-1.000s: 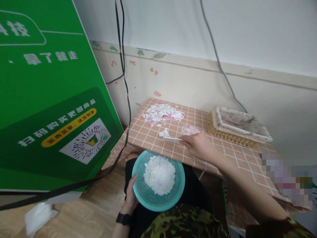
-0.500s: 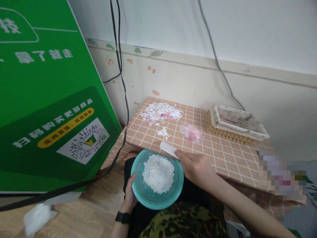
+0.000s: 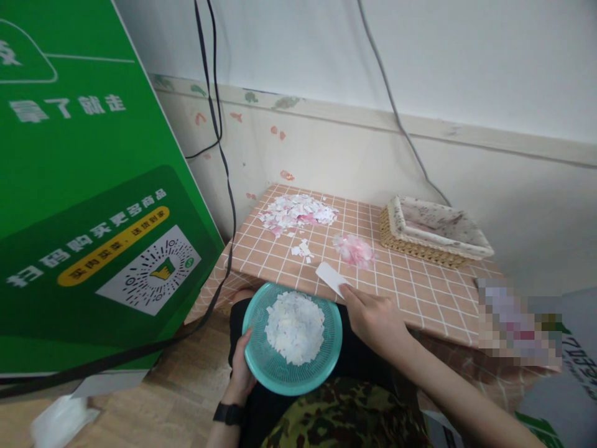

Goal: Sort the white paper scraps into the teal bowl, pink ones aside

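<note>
My left hand (image 3: 243, 366) grips the left rim of a round teal plastic basket (image 3: 290, 384), which rests over my lap at the table's front edge. White paper scraps (image 3: 295, 326) are heaped in its middle. My right hand (image 3: 373, 317) is closed on one end of a flat white scraper-like piece (image 3: 332, 279), held just above the table edge beyond the basket's right side. Behind it on the table lie a few loose white scraps (image 3: 303, 250), a pink and white clump (image 3: 354, 250), and a larger pile of white and pink scraps (image 3: 298, 211).
A lined wicker basket (image 3: 420, 252) stands at the right on the checked tablecloth (image 3: 280, 270). To the left rises a green printed panel (image 3: 93, 162), with a black strap (image 3: 232, 211) hanging before it. A grey cable (image 3: 396, 118) runs down the wall. A white bag (image 3: 63, 420) lies on the floor.
The white piece in my right hand has shifted slightly right and turned, its free end now pointing up-left, away from the basket. The whole view has drifted a little.
</note>
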The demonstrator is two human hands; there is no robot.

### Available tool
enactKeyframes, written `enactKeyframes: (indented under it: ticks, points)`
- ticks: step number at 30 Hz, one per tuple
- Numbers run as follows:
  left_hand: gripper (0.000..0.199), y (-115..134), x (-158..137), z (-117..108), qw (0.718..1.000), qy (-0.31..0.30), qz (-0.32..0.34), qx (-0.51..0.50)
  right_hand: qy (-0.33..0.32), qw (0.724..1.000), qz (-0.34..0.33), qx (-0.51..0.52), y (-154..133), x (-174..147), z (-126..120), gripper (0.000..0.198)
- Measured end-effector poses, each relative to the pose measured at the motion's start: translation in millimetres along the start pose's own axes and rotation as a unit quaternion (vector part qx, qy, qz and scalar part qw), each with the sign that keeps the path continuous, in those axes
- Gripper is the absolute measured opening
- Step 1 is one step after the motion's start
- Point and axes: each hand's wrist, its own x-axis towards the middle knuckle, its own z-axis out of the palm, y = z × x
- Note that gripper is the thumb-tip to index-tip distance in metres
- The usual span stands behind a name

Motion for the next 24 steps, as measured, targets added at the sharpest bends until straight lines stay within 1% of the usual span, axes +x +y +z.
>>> enactKeyframes:
  ticks: [3,5,8,10,13,15,20,24]
  points:
    - [0.021,0,0,-1,1.000,0.000,0.002,0.000,-0.021,0.998,0.059,-0.022,17,2,-2,0.034]
    - [0.021,0,0,-1,1.000,-0.002,0.001,-0.002,-0.021,0.994,0.103,-0.024,28,8,-5,0.030]
    - [0.019,1,-1,0,1.000,-0.006,-0.001,-0.007,0.014,0.988,0.156,0.007,37,20,-10,0.029]
    - [0.018,1,-1,0,1.000,-0.007,-0.003,-0.007,0.040,0.983,0.172,0.051,36,31,-12,0.032]
    - [0.020,1,-1,0,1.000,-0.002,0.000,-0.004,0.054,0.978,0.161,0.120,29,52,-11,0.032]
    - [0.022,1,-1,-1,1.000,0.002,0.002,0.001,0.053,0.978,0.149,0.137,24,70,-9,0.030]
    - [0.026,3,-5,1,1.000,-0.006,-0.003,0.005,0.025,0.982,0.148,0.114,24,113,-6,0.028]
    - [0.025,5,-4,3,1.000,-0.006,-0.001,0.001,0.003,0.990,0.111,0.082,28,138,-3,0.026]
